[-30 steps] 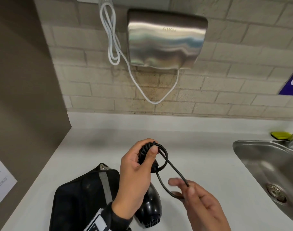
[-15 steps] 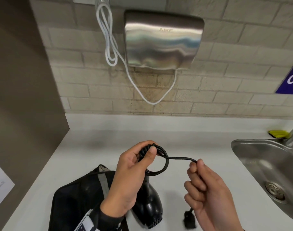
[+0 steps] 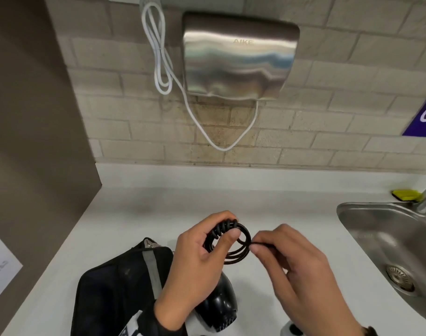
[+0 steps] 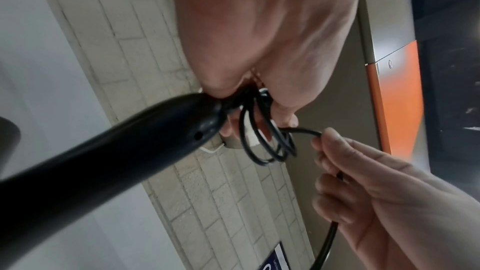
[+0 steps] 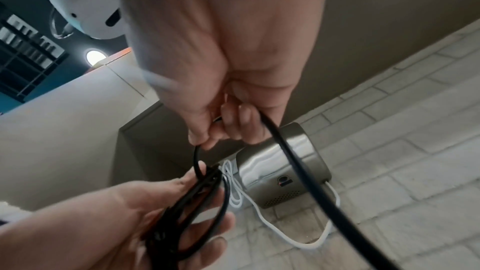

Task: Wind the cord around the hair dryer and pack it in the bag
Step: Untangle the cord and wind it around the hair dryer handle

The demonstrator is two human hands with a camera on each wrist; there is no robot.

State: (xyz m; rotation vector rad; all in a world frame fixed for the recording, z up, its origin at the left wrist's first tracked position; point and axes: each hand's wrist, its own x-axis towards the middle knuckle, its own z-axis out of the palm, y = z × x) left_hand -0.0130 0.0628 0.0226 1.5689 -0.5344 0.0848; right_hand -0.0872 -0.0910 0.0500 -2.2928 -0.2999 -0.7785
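Note:
A black hair dryer (image 3: 219, 304) hangs nozzle-down over the white counter, held by its handle (image 4: 109, 151) in my left hand (image 3: 202, 253). The thumb pins several loops of black cord (image 3: 238, 246) against the handle's end; the same cord (image 4: 262, 143) coils show in the left wrist view. My right hand (image 3: 287, 260) pinches the cord just right of the loops, and the loose cord (image 5: 298, 174) trails down past the palm. A black bag (image 3: 119, 287) with a grey strap lies on the counter at lower left, partly under my left forearm.
A steel hand dryer (image 3: 238, 57) with a white cable (image 3: 163, 69) hangs on the brick wall ahead. A steel sink (image 3: 386, 243) is set in the counter at right, with a yellow sponge (image 3: 406, 194) behind it. A brown side wall (image 3: 32, 132) closes the left.
My right hand has carried the cord up and in toward my left hand, adding more loops at the handle's end. The plug hanging below my right hand is now out of sight.

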